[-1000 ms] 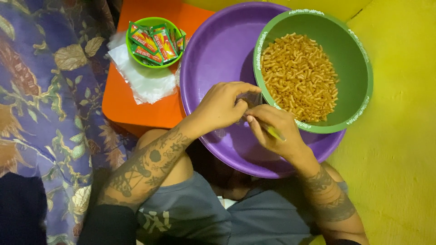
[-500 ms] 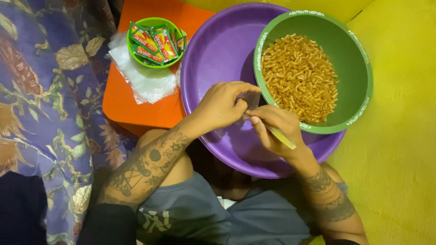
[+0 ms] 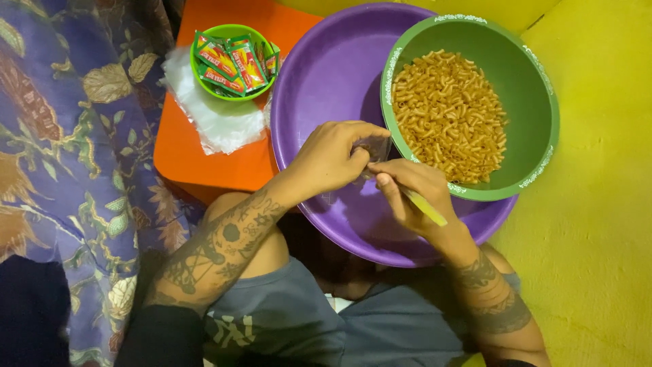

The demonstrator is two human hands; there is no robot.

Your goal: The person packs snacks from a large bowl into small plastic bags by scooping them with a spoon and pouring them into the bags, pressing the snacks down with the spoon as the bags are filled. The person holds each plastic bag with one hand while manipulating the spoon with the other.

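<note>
My left hand [image 3: 334, 158] pinches a small clear plastic bag [image 3: 375, 147] over the purple basin [image 3: 326, 81]. My right hand [image 3: 411, 192] meets it at the bag's mouth and grips a thin yellow-green utensil handle [image 3: 424, 206] that sticks out toward my wrist. What its tip carries is hidden by my fingers. Just beyond the hands, inside the basin, stands a green bowl [image 3: 536, 102] heaped with orange-brown curly snack pieces [image 3: 448, 112].
A small green bowl [image 3: 204, 80] of red and green sachets sits on an orange stool [image 3: 224, 160], beside a stack of clear plastic bags [image 3: 217, 122]. Floral purple cloth [image 3: 68, 156] hangs at the left. A yellow floor [image 3: 598, 238] lies at the right.
Both hands stay together over the basin; the fingers have shifted slightly on the clear bag, and the utensil handle now shows further out of my right hand.
</note>
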